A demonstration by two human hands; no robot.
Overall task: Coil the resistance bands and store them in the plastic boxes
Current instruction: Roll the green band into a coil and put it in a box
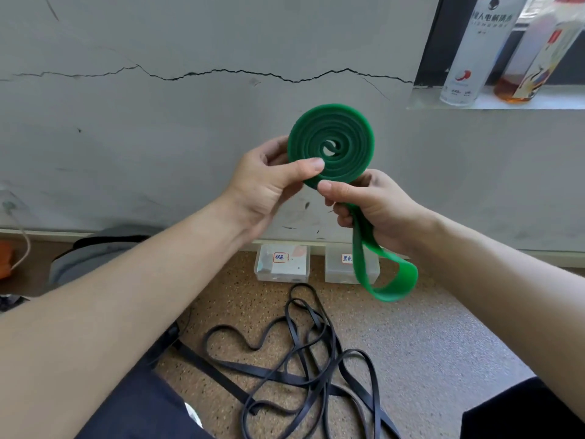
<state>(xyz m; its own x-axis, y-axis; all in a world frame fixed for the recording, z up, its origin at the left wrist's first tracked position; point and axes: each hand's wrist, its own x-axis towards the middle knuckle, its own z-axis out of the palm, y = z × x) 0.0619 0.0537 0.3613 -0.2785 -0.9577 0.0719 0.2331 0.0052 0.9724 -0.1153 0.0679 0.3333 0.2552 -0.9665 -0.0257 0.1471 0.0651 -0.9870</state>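
A green resistance band [330,142] is wound into a flat spiral held up in front of the wall. My left hand [266,185] pinches the coil's lower left, thumb across its face. My right hand [370,207] grips the band just under the coil, and the loose tail hangs from it in a loop [392,280]. Two clear plastic boxes stand on the floor against the wall: the left one [281,263] and the right one [340,269], each with a small label. Black resistance bands [304,359] lie tangled on the floor below.
A cracked grey wall is right behind the hands. Two bottles [474,49] stand on a ledge at the upper right. A grey bundle [91,251] lies at the left by the wall, with a white cable [22,239] near it. My dark-clothed knees frame the floor.
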